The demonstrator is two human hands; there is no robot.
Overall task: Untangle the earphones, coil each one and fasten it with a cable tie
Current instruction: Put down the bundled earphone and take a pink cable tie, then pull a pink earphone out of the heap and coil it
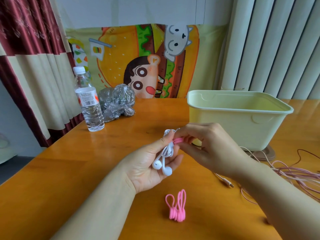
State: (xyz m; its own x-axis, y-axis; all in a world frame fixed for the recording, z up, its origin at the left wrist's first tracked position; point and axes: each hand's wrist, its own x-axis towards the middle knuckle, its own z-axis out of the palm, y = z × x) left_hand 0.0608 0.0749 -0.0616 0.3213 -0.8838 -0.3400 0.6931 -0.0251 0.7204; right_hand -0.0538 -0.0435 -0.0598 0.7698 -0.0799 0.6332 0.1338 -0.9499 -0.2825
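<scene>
1. White earphones [166, 150]: the cable is gathered into a compact coil, with both earbuds hanging below it. The coil is held above the wooden table [72, 170], not resting on it.
2. Left hand [147, 165]: palm up, thumb and fingers curled round the coil, gripping it.
3. Right hand [207, 146]: fingertips pinch a pink cable tie [178, 140] against the upper part of the coil. Whether the tie is fully closed cannot be told from here.
4. Status, first set: untangling and coiling appear complete; fastening appears to be the step in hand.
5. Spare pink cable ties [176, 207]: a small cluster lies on the table near the person, untouched.
6. Pink earphone cable [297, 172]: lies on the table at the right in loose, overlapping strands, its plug [227, 182] pointing inward. A darker cable [304, 151] runs beside it.
7. Remaining work, as judged: confirm the first tie is closed, then untangle, coil and tie the loose cabling.
8. A pale yellow plastic bin [242, 122] stands behind the hands.
</scene>
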